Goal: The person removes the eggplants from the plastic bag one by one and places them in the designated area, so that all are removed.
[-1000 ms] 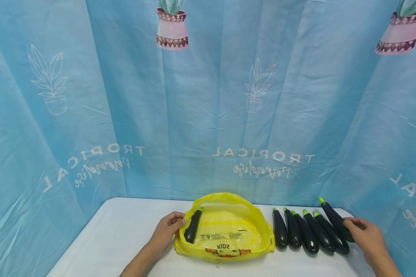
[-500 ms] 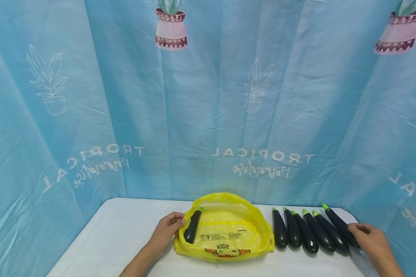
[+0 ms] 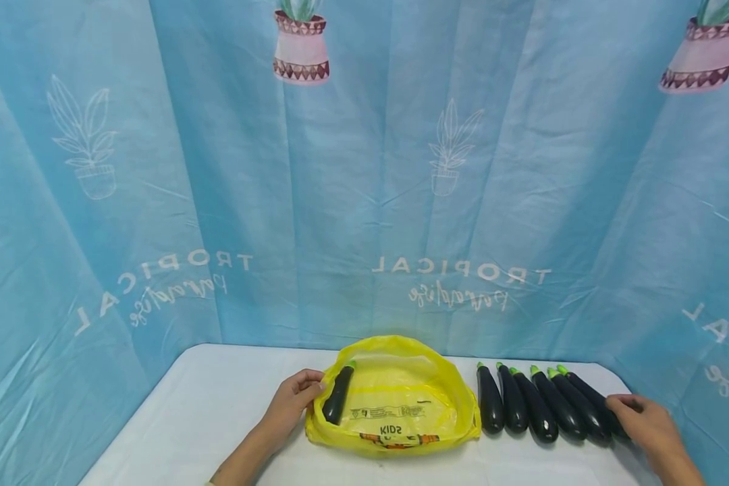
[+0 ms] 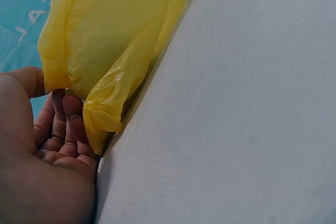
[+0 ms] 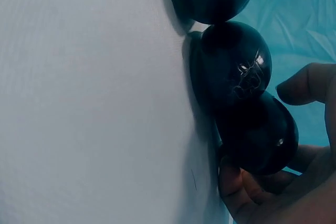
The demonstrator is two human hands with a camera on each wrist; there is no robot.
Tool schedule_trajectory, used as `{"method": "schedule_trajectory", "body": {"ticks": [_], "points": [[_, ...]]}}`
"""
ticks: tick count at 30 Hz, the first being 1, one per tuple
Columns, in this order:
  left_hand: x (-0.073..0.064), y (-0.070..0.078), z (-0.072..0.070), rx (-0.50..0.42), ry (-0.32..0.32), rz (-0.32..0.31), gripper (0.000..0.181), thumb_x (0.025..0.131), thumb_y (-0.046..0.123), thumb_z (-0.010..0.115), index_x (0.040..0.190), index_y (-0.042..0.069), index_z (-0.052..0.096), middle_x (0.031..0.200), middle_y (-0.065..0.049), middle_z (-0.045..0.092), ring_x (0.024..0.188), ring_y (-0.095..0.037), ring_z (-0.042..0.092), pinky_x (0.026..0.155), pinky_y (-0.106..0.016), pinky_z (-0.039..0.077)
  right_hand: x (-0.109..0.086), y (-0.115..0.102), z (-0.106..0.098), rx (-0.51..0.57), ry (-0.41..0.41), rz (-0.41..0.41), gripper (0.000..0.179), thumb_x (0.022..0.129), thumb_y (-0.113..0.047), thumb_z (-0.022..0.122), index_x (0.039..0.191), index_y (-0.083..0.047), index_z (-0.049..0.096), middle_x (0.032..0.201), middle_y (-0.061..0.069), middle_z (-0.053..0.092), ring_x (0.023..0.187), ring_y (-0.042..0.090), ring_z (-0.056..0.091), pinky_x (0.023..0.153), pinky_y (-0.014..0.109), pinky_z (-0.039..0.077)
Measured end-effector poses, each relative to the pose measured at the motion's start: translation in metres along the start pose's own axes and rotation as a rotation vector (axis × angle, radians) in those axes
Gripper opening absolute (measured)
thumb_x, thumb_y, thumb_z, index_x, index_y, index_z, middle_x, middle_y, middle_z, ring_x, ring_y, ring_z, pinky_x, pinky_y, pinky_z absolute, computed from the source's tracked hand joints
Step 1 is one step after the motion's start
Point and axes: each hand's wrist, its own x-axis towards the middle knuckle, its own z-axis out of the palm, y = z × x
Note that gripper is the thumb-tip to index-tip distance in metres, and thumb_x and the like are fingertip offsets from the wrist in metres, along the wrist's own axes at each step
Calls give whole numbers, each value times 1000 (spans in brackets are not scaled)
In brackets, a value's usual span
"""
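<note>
A yellow plastic bag [image 3: 413, 378] lies with its mouth spread wide on the table, one dark eggplant [image 3: 338, 397] inside along its left side. My left hand [image 3: 291, 403] pinches the left rim of the bag; in the left wrist view its thumb and fingers sit at the thin yellow plastic [image 4: 115, 35]. To the right of the bag, several dark eggplants [image 3: 543, 415] with bright green stems lie side by side. My right hand [image 3: 646, 424] holds the rightmost eggplant [image 3: 586, 391] near its thick end. In the right wrist view, curled fingers reach under this eggplant [image 5: 257, 135], the thumb above it.
A white-covered table [image 3: 188, 412] bears everything. Behind it and at both sides hangs a blue printed curtain [image 3: 352, 202]. The row's leftmost eggplant [image 3: 491, 405] lies close to the bag's right edge.
The right hand has lowered the rightmost eggplant and shifted its stem end left, bringing it alongside the row. The left hand and the bag have stayed in place.
</note>
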Motion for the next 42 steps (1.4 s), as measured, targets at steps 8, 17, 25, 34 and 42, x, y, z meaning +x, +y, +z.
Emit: {"method": "schedule_trajectory", "body": {"ticks": [8, 17, 25, 34, 42], "points": [[0, 2, -1, 16, -1, 7, 31, 101, 19, 68, 124, -2, 66, 104, -8, 72, 92, -20, 64, 76, -28, 55, -1, -1, -2, -4, -38, -20, 86, 99, -56, 57, 143, 17, 45, 140, 42, 46, 122, 56, 51, 89, 58, 53], [-1, 5, -2, 24, -4, 1, 31, 101, 20, 68, 124, -1, 66, 107, -9, 73, 94, -19, 64, 77, -28, 55, -17, -23, -8, 29, 94, -54, 78, 106, -51, 51, 143, 17, 44, 140, 42, 46, 125, 58, 48, 93, 64, 48], [0, 4, -2, 27, -4, -4, 31, 102, 20, 68, 124, 0, 66, 108, -8, 73, 95, -19, 65, 79, -27, 55, -38, -53, -14, 13, 159, -139, 75, 106, -53, 52, 145, 10, 49, 141, 38, 50, 123, 54, 51, 90, 62, 49], [0, 2, -2, 30, -13, -10, 32, 102, 23, 68, 124, -1, 66, 108, -8, 73, 95, -20, 65, 79, -28, 55, -64, -86, 0, 14, 157, -308, 62, 108, -43, 54, 144, 8, 53, 136, 34, 56, 120, 48, 56, 89, 58, 51], [-1, 3, -2, 16, -26, -7, 34, 103, 23, 68, 125, -2, 65, 109, -9, 73, 96, -20, 66, 80, -28, 56, -93, -110, 22, 21, 177, -467, 49, 108, -35, 58, 138, 4, 59, 128, 28, 65, 114, 42, 62, 90, 53, 51]]}}
